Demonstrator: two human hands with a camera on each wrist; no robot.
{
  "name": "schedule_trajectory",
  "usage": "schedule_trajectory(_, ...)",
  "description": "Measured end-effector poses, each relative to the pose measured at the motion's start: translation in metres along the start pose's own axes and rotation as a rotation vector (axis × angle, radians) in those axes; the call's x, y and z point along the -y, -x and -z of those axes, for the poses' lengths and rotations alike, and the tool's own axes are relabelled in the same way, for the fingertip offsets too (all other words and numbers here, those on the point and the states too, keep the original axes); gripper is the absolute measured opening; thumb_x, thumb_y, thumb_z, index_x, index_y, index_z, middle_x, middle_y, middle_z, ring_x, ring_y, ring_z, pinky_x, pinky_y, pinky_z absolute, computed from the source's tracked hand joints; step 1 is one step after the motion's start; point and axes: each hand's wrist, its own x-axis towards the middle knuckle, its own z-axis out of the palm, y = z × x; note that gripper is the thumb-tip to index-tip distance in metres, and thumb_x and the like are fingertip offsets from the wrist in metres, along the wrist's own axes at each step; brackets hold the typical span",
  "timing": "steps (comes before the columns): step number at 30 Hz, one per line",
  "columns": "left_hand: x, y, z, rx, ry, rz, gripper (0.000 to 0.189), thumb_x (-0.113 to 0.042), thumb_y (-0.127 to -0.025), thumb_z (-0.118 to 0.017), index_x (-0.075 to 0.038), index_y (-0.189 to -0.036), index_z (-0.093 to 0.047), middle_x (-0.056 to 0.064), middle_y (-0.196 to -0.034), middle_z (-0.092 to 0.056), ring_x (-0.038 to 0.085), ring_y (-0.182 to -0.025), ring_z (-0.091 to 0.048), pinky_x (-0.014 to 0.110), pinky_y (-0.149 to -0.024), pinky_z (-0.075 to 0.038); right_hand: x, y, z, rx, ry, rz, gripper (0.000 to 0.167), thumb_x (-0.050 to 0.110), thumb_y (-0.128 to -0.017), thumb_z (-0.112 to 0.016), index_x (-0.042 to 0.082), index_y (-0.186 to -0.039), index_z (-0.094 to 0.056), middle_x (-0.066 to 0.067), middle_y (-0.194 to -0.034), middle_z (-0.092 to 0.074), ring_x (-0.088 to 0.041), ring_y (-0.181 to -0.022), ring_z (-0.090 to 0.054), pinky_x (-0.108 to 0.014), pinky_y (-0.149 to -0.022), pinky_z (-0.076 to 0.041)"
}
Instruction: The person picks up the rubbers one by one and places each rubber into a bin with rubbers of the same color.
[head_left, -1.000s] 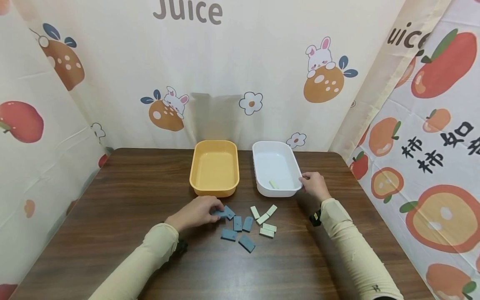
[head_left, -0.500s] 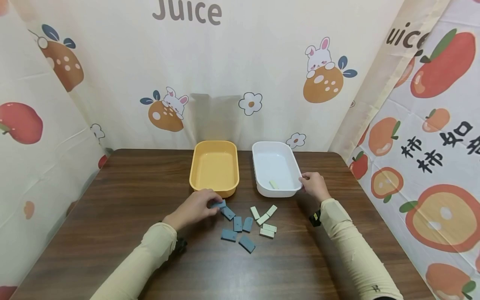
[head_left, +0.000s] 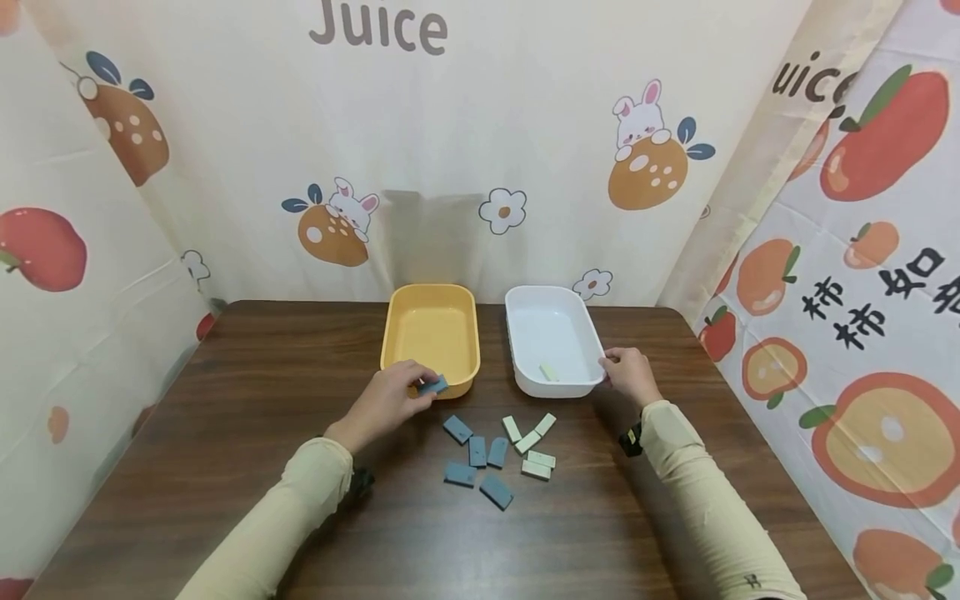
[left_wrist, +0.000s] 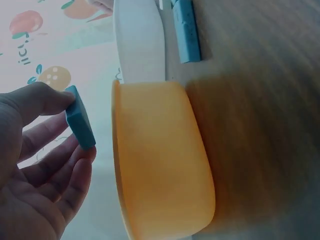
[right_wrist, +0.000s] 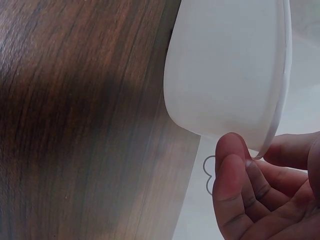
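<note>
Between thumb and fingers, my left hand (head_left: 388, 398) pinches a small blue rectangular block (left_wrist: 80, 118). In the left wrist view the block is above the rim of the yellow bin (left_wrist: 160, 160), beside its front wall. My right hand (head_left: 632, 373) pinches the rim of the white bin (right_wrist: 225, 70) at its front right corner, the thumb on one side and fingers on the other. One pale green block (head_left: 549, 372) lies inside the white bin. Several blue blocks (head_left: 477, 452) and several pale green blocks (head_left: 536, 470) lie on the table in front of the bins.
Both bins stand side by side near the back edge of the brown wooden table (head_left: 585, 533). A printed curtain (head_left: 450, 125) hangs right behind them, with more cloth at both sides.
My left hand has lifted the blue block off the table beside the others and carried it up and away to the yellow bin's front rim. My right hand stays on the white bin.
</note>
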Motion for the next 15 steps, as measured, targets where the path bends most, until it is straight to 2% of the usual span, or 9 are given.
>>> schedule_trajectory(4, 0.002, -0.007, 0.003, -0.023, -0.002, 0.008, 0.02, -0.014, -0.085, -0.074, -0.009, -0.104, -0.071, 0.004, -0.102, -0.07, 0.017, -0.09, -0.064, 0.038, -0.082, -0.056, -0.002, 0.0, 0.001, -0.002, -0.005, 0.0, 0.037, 0.013, -0.099, -0.051, -0.013, -0.125, -0.058, -0.019, -0.079, -0.068, -0.015, -0.061, -0.062, -0.026, -0.056, -0.049)
schedule_trajectory(9, 0.006, -0.015, 0.006, -0.028, -0.017, 0.05, 0.02, -0.016, -0.086, -0.073, -0.008, -0.104, -0.071, 0.005, -0.102, -0.069, 0.019, -0.091, -0.064, 0.04, -0.083, -0.055, -0.004, 0.0, 0.001, -0.003, -0.006, 0.009, 0.037, 0.013, -0.099, -0.051, -0.013, -0.125, -0.057, -0.019, -0.079, -0.068, -0.02, -0.064, -0.065, -0.027, -0.057, -0.049)
schedule_trajectory(15, 0.012, -0.025, 0.008, 0.025, -0.042, 0.105, 0.022, -0.016, -0.089, -0.07, -0.006, -0.108, -0.07, 0.009, -0.105, -0.069, 0.021, -0.093, -0.064, 0.041, -0.085, -0.055, -0.004, 0.0, 0.0, 0.01, -0.01, 0.005, 0.038, 0.014, -0.1, -0.05, -0.012, -0.127, -0.057, -0.019, -0.081, -0.068, -0.035, -0.077, -0.068, -0.026, -0.058, -0.047)
